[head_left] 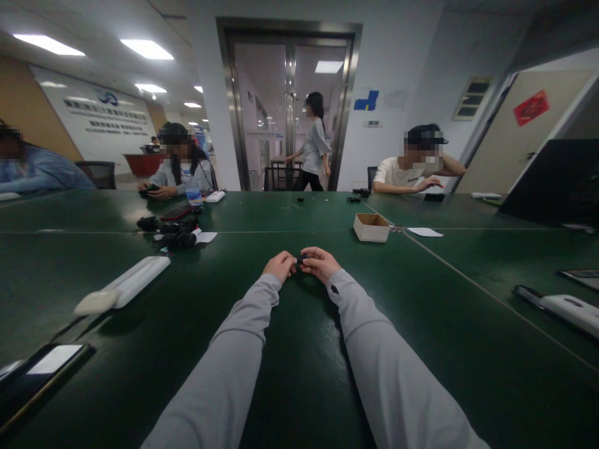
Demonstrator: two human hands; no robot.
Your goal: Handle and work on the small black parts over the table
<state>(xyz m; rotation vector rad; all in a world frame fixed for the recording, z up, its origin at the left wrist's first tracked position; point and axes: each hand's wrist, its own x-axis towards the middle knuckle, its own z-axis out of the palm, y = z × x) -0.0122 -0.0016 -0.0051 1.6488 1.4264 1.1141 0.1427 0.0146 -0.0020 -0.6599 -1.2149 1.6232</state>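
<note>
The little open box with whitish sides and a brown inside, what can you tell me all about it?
The little open box with whitish sides and a brown inside has four low, straight walls and looks like cardboard. It sits upright on the dark green table, beyond the grey-sleeved person's right hand and off to its right. No lid shows on it, and no hand touches it. The near wall hides its floor, so I can't tell whether anything lies inside.
</note>
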